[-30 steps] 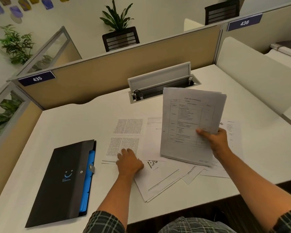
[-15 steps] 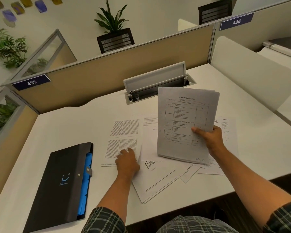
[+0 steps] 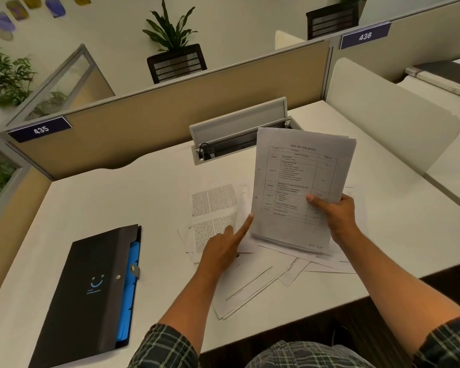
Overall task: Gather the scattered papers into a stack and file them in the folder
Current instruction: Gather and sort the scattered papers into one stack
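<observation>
My right hand (image 3: 339, 219) grips a stack of papers (image 3: 295, 179) by its lower right edge and holds it tilted up above the desk; the top sheet is a list of contents. My left hand (image 3: 221, 251) pinches a sheet of dense text (image 3: 213, 205) just left of the stack. That sheet's right edge is lifted, and my index finger touches the stack's left edge. More loose papers (image 3: 250, 285) lie overlapped on the desk under both hands. The black folder (image 3: 91, 288) with blue dividers lies closed at the front left.
The white desk (image 3: 117, 197) is bounded by tan partition panels at the back and left. An open cable tray (image 3: 239, 134) sits behind the papers. A white divider (image 3: 388, 115) stands on the right. The desk's front edge runs just below the loose papers.
My left hand has gone from pressing flat on the text sheet to lifting its right edge, moving right toward the held stack. The right hand keeps the stack raised.
</observation>
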A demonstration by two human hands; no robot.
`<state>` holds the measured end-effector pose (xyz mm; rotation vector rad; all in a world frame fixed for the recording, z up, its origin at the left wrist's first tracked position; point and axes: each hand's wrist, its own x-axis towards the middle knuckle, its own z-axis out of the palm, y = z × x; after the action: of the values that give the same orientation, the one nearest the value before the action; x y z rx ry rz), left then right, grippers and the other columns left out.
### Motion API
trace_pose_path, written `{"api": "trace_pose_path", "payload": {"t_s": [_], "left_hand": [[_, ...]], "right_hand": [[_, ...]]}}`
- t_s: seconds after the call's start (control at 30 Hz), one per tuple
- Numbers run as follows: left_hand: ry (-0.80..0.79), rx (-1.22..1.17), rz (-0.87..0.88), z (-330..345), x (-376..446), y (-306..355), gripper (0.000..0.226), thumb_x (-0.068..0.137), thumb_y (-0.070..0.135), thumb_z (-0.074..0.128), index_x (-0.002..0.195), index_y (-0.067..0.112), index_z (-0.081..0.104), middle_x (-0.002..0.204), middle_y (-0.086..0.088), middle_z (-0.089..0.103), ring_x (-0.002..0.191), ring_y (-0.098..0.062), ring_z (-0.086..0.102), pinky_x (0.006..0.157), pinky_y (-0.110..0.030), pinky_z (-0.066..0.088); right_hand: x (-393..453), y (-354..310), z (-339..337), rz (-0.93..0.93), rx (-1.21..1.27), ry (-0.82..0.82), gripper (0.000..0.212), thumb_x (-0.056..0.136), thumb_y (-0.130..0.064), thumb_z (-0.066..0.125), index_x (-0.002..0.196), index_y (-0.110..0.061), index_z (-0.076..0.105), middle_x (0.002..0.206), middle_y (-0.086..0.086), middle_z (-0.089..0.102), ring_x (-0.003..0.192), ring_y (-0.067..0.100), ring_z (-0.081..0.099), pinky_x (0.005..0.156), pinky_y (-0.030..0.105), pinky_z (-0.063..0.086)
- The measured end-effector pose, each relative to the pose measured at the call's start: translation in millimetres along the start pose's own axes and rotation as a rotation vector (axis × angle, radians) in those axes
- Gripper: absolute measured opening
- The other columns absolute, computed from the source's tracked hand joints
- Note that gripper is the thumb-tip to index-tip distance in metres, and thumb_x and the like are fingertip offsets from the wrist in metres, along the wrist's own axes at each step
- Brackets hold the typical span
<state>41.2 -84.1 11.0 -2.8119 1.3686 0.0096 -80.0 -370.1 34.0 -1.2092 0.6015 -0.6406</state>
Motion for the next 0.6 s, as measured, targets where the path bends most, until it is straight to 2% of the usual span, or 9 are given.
{"api": "trace_pose_path", "payload": {"t_s": [0.03,0.1,0.2,0.3,0.4,0.43,0.5,0.6], "left_hand": [[-0.013,0.017,0.028,2.3,2.1,3.6,0.116,0.086,-0.012,0.048,0.152,0.049,-0.025,0.118,-0.019,0.056,0.052,-0.024,0.053,0.047,-0.037,0.053],[-0.043,0.042,0.083,5.6,6.3,8.0,0.117,0.087,-0.013,0.046,0.149,0.052,-0.029,0.150,-0.028,0.040,0.053,-0.023,0.053,0.048,-0.034,0.051],[-0.099,0.056,0.163,8.8,9.8,9.5,0.113,0.093,-0.011,0.043,0.144,0.058,-0.031,0.164,-0.028,0.020,0.055,-0.019,0.049,0.053,-0.032,0.047],[-0.132,0.087,0.159,9.5,11.3,7.6,0.088,0.098,-0.004,0.043,0.158,0.047,0.004,0.164,-0.027,0.022,0.060,-0.026,0.057,0.058,-0.037,0.052],[-0.203,0.185,0.125,12.3,14.1,11.6,0.054,0.103,0.016,0.045,0.155,0.021,0.032,0.151,-0.021,0.042,0.082,-0.037,0.069,0.068,-0.043,0.057],[-0.204,0.187,0.089,11.8,15.9,15.4,0.050,0.104,0.027,0.046,0.152,0.016,0.037,0.143,-0.016,0.049,0.086,-0.037,0.069,0.071,-0.043,0.058],[-0.210,0.126,-0.013,8.7,20.6,23.8,0.057,0.101,0.052,0.048,0.141,0.012,0.049,0.131,-0.011,0.056,0.095,-0.038,0.068,0.077,-0.042,0.054],[-0.196,0.089,-0.092,8.6,23.9,29.8,0.060,0.095,0.063,0.048,0.123,0.011,0.059,0.122,-0.009,0.061,0.097,-0.035,0.067,0.077,-0.040,0.049]], "right_hand": [[0.2,-0.4,-1.0,0.001,-0.001,0.006,0.036,0.072,-0.012,0.091,0.104,-0.017,0.075,0.098,-0.004,0.081,0.085,0.017,0.078,0.064,0.028,0.062],[1.0,-1.1,-3.0,0.002,0.000,0.017,0.033,0.074,-0.009,0.089,0.103,-0.018,0.076,0.096,-0.005,0.081,0.084,0.017,0.078,0.064,0.027,0.062],[2.5,-2.5,-6.2,0.001,0.000,0.034,0.031,0.075,-0.008,0.089,0.101,-0.019,0.075,0.095,-0.006,0.081,0.084,0.017,0.078,0.064,0.028,0.063],[4.4,-2.8,-10.3,0.002,-0.006,0.054,0.032,0.075,-0.010,0.089,0.103,-0.018,0.075,0.097,-0.005,0.081,0.085,0.018,0.078,0.066,0.031,0.064],[5.6,-2.0,-13.5,0.003,-0.010,0.067,0.033,0.076,-0.010,0.088,0.104,-0.018,0.074,0.097,-0.006,0.081,0.085,0.018,0.078,0.067,0.032,0.065],[5.8,-1.3,-14.0,0.006,-0.017,0.069,0.033,0.076,-0.010,0.088,0.105,-0.018,0.074,0.097,-0.005,0.081,0.085,0.018,0.078,0.068,0.034,0.065],[5.6,0.8,-15.0,0.009,-0.031,0.070,0.035,0.077,-0.011,0.088,0.108,-0.016,0.074,0.100,-0.002,0.080,0.087,0.021,0.078,0.071,0.037,0.065],[5.5,2.5,-16.7,0.016,-0.034,0.071,0.033,0.077,-0.012,0.089,0.106,-0.018,0.075,0.100,-0.002,0.080,0.087,0.021,0.078,0.072,0.037,0.065]]}}
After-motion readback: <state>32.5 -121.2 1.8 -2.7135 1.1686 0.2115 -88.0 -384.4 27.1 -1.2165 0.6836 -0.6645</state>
